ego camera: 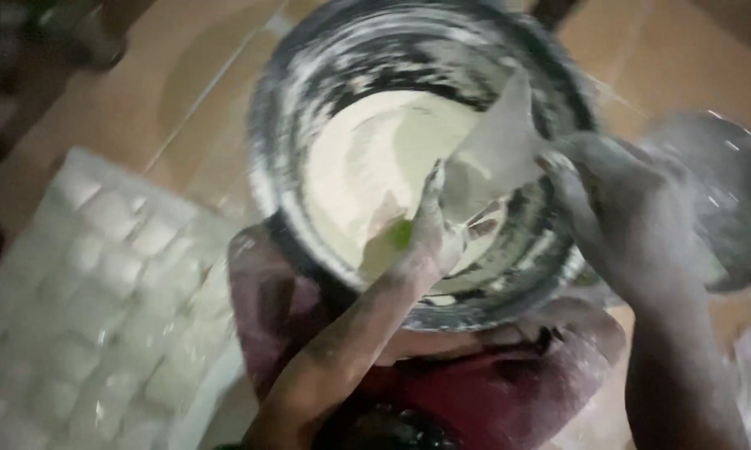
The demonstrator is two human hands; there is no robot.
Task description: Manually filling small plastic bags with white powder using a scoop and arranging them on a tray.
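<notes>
A round dark bucket smeared with white paste sits below me, holding thick white paste. My right hand, coated in white, grips a flat putty knife whose blade is loaded with paste over the bucket. My left hand reaches into the bucket, its fingers touching the lower edge of the blade. A small green patch shows by the left hand.
A white bubbled sheet lies to the left on the tan tiled floor. A dusty round lid or pan sits at the right. My dark red clothing fills the foreground.
</notes>
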